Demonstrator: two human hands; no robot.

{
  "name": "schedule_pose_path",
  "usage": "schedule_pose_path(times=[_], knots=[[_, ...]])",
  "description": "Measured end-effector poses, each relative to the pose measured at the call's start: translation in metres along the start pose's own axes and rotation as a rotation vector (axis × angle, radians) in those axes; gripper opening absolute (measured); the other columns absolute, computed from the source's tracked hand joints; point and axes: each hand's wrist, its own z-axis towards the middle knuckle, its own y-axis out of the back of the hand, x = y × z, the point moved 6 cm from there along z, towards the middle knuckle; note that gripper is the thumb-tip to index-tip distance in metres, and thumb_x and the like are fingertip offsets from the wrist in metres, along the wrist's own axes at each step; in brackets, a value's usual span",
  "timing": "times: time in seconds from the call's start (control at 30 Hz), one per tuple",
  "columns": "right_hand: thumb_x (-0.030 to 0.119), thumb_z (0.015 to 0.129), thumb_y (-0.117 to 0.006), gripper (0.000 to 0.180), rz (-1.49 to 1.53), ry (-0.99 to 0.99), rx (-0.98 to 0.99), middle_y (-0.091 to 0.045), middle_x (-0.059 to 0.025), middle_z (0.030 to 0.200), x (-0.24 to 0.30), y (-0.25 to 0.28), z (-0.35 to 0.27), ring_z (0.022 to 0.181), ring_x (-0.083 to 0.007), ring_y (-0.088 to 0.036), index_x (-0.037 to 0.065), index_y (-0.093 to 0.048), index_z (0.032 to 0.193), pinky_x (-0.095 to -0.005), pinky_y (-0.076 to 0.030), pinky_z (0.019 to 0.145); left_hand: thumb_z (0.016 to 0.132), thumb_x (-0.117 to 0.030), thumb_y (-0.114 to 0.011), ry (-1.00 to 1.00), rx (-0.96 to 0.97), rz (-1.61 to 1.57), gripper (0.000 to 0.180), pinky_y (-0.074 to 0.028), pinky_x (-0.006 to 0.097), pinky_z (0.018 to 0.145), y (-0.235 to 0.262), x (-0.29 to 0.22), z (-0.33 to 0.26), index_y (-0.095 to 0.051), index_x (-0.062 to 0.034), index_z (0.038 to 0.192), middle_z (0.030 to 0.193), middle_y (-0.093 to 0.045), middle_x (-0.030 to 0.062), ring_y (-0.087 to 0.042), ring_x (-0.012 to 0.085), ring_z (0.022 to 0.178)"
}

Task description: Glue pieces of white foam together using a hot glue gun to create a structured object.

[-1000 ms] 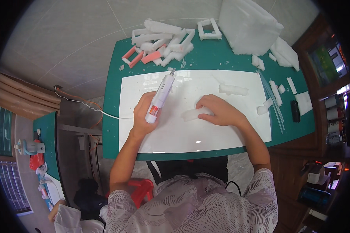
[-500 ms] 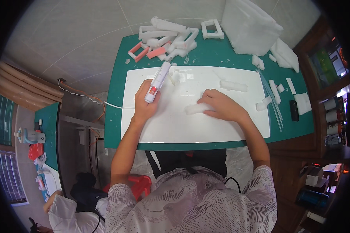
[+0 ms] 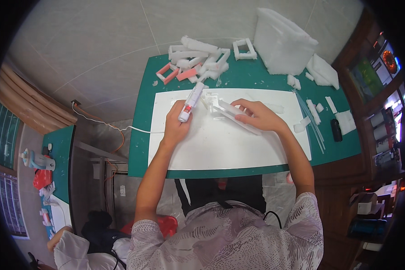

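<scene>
Though diagonal, glue gun (image 3: pixel 194 99) (nozzle (image 3: pixel 202 80) away)

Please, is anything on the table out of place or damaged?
Yes, mildly: the foam pile at the far edge, left of centre, is jumbled, pieces crossing each other, and crumbs lie scattered on the green table.

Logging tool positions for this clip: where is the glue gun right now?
In the head view, the white glue gun is just left of centre, held in the left hand over the white board, its nozzle toward the foam pile.
</scene>
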Motion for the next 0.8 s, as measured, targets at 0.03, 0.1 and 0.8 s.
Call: schedule_pose_path(times=[0.03, 0.1, 0.8], knots=[[0.030, 0.094, -0.061, 0.037, -0.006, 0.003, -0.003, -0.065, -0.0128, 0.094, 0.000, 0.001, 0.000, 0.080, -0.0217, -0.065, 0.009, -0.058, 0.125, -0.0344, -0.049, 0.073, 0.077, 0.005, -0.061, -0.023, -0.023, -0.008, 0.027, -0.047, 0.035, 0.076, 0.001, -0.002, 0.001, -0.057, 0.0001, 0.104, 0.093, -0.058, 0.0166, -0.059, 0.0349, 0.083], [0.027, 0.094, -0.060, 0.039, 0.122, -0.030, 0.064, -0.061, -0.0090, 0.095, -0.004, -0.003, -0.002, 0.070, -0.0163, -0.064, 0.010, -0.054, 0.129, -0.0300, -0.048, 0.068, 0.077, 0.005, -0.063, -0.049, -0.050, -0.019, 0.027, -0.045, 0.033, 0.074, 0.001, -0.004, 0.001, -0.057, -0.0005, 0.102, 0.088, -0.057, 0.0152, -0.057, 0.0311, 0.079], [0.015, 0.079, -0.056, 0.039, 0.243, -0.007, 0.093, -0.066, -0.0109, 0.095, -0.004, -0.040, -0.057, 0.074, -0.0206, -0.066, 0.001, -0.056, 0.116, -0.0326, -0.051, 0.061, 0.077, 0.005, -0.057, -0.016, -0.026, 0.021, 0.027, -0.048, 0.036, 0.077, 0.005, 0.002, 0.003, -0.058, 0.0006, 0.104, 0.096, -0.060, 0.0173, -0.060, 0.0379, 0.086]])
